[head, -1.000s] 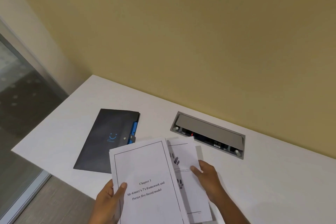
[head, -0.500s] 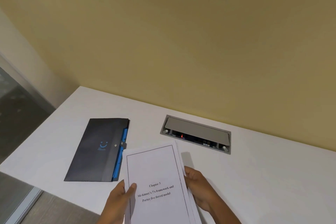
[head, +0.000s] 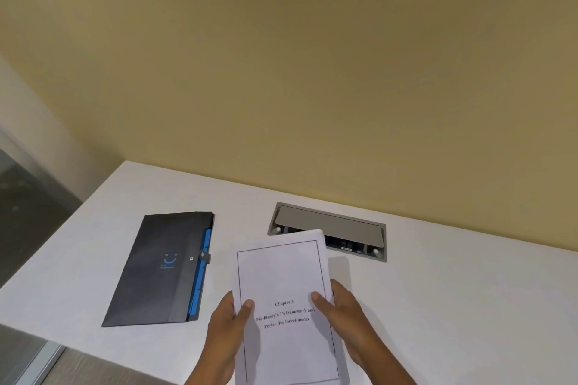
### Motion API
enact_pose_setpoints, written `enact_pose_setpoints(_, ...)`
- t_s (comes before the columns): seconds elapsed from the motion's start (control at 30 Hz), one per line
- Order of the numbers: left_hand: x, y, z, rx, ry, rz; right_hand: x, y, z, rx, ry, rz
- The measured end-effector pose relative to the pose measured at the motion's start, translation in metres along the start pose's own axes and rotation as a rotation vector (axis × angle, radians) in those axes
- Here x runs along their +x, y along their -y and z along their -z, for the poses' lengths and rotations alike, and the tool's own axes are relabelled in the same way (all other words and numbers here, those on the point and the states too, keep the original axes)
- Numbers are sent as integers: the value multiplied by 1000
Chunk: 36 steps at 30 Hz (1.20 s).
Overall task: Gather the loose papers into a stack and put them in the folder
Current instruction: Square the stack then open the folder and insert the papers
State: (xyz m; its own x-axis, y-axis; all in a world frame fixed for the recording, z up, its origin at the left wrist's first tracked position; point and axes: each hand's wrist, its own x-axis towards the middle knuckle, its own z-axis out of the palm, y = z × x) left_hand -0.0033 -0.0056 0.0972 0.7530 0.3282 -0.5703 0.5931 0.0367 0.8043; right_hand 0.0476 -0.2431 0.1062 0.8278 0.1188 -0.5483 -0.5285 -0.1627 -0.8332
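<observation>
A stack of white papers [head: 281, 275] with a framed title page on top is held upright-ish above the white table [head: 453, 306], near its front edge. My left hand [head: 225, 331] grips the stack's left edge, thumb on the front page. My right hand [head: 344, 319] grips the right edge, thumb on the page too. The sheets lie nearly aligned, with a few edges showing at the top right. A dark folder [head: 162, 269] with a blue smiley mark, blue inner dividers and a snap button lies shut on the table to the left of the papers, apart from them.
A grey cable hatch [head: 331, 225] is set into the table behind the papers, its lid tilted open. A yellow wall rises beyond the table. The table's left edge drops to a floor and a glass panel [head: 28, 203].
The loose sheet that stuck out to the right has been drawn under the title page. My right hand moved onto the stack's right edge, and the stack rose toward the hatch.
</observation>
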Motion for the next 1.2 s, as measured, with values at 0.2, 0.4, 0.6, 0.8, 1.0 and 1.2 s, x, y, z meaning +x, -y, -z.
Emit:
enact_pose_setpoints(0.2,-5,-27,-37,-102,42,-97,-6,6,-3,40,-294,136)
enact_pose_setpoints(0.4,0,-35,-51,-129,94,-177,-13,3,5,139,-373,192)
enact_pose_setpoints(0.6,10,-23,-65,-90,121,-242,-9,-19,8,192,-426,183)
enact_pose_setpoints(0.8,22,17,-71,-11,136,-188,1,-54,9,189,-418,64)
enact_pose_setpoints(1.0,31,19,-76,21,108,-200,9,-54,6,199,-418,68)
enact_pose_setpoints(1.2,38,27,-77,57,118,-199,8,-61,7,182,-408,36)
